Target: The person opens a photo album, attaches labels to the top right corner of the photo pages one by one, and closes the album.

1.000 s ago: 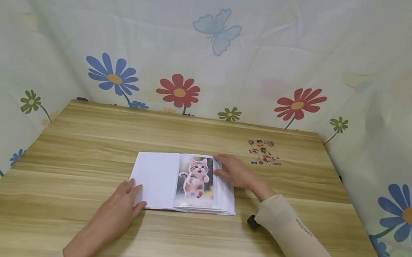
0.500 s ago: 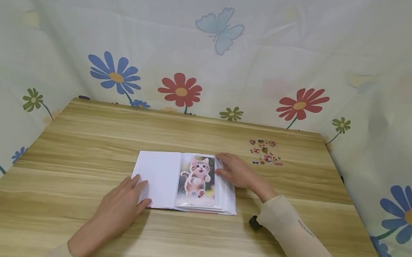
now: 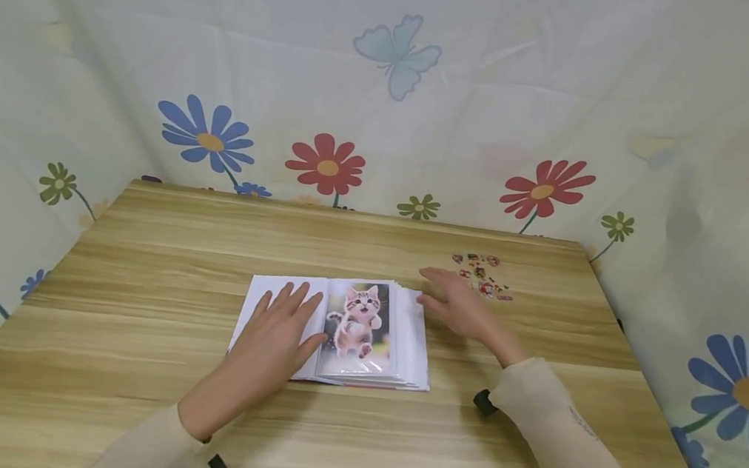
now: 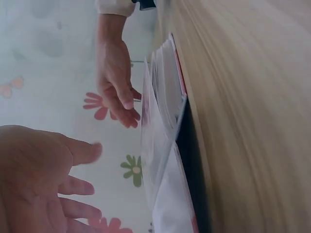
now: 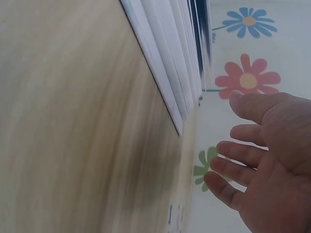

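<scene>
A photo album (image 3: 372,371) lies spread on the table, a kitten picture (image 3: 358,329) in the sleeve on its right side and a plain white inside cover (image 3: 262,295) on its left. Above that white cover hovers my left hand (image 3: 268,340), fingers spread; the left wrist view shows a gap between this palm (image 4: 34,179) and the album. My right hand (image 3: 464,309) is just past the album's right edge, off the pages, fingers loosely extended and holding nothing. Beyond its fingers lies a clear sticker sheet (image 3: 486,288) with small colourful figures, partly covered by the hand.
The wood-grain table (image 3: 178,261) reaches back to a white cloth backdrop (image 3: 283,55) printed with flowers and a butterfly. Similar cloth hangs along both sides. A dark wrist device (image 3: 485,403) sits under the right sleeve.
My left hand has left the album's left edge and moved right, over the white cover. My right hand has let go of the pages' right edge and shifted right, toward the sticker sheet.
</scene>
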